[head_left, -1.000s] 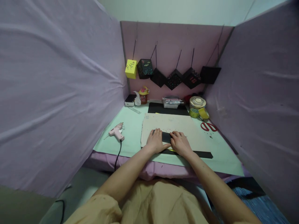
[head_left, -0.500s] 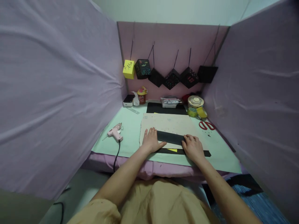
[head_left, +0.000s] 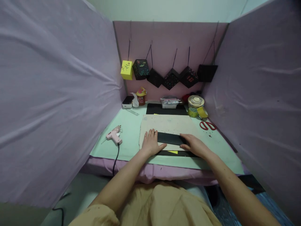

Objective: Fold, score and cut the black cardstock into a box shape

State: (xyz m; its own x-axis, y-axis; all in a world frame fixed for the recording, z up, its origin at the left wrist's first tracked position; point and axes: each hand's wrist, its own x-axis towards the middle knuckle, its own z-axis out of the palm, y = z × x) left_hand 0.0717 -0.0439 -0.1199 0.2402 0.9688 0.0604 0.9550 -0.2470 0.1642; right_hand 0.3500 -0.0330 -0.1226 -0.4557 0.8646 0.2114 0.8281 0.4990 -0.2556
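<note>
A black strip (head_left: 168,138) lies across a pale board (head_left: 169,122) in front of me. At its left end my left hand (head_left: 151,144) rests flat with the fingers spread and the thumb pointing right. Around the strip's right end is my right hand (head_left: 193,145), its thumb apart from the fingers, touching the strip along its edges. Under the board's near edge, a longer black piece (head_left: 180,153) shows with a small yellow patch (head_left: 173,152).
A pink glue gun (head_left: 114,135) with a black cord lies left. Red-handled scissors (head_left: 208,126) and yellow tape (head_left: 202,112) are right. Behind stand a box of pens (head_left: 169,103), a round tin (head_left: 196,101) and a red cup (head_left: 141,97). Several cubes hang above, one yellow (head_left: 127,70).
My right hand has turned and moved slightly left, from lying over the strip's end to spanning it with thumb and fingers apart. My left hand stays on the strip. The view has shifted slightly.
</note>
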